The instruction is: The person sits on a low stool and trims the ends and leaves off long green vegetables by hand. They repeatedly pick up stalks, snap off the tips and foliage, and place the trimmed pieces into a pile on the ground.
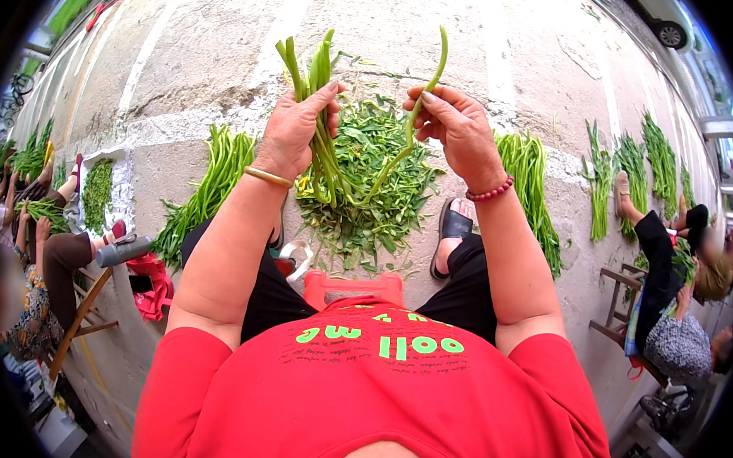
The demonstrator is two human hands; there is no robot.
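Observation:
My left hand (305,123) is closed around a bunch of green leafy-vegetable stems (317,70), their thick ends pointing up and the thinner parts hanging below. Between the thumb and fingers of my right hand (451,119) is one long stem (404,149); it curves down towards the hanging ends of the bunch. Beneath both hands lies a heap of stripped green leaves (370,185) on the pavement. A pile of stems (220,168) rests left of the heap, and another pile of stems (525,177) lies to the right, beyond my right wrist.
A red plastic stool edge (352,284) shows between my legs. At left are a grey bottle (124,250), a red bag (152,290) and a white sheet (122,192) with greens. Co-workers sit on both sides; more bundles (599,185) lie at right.

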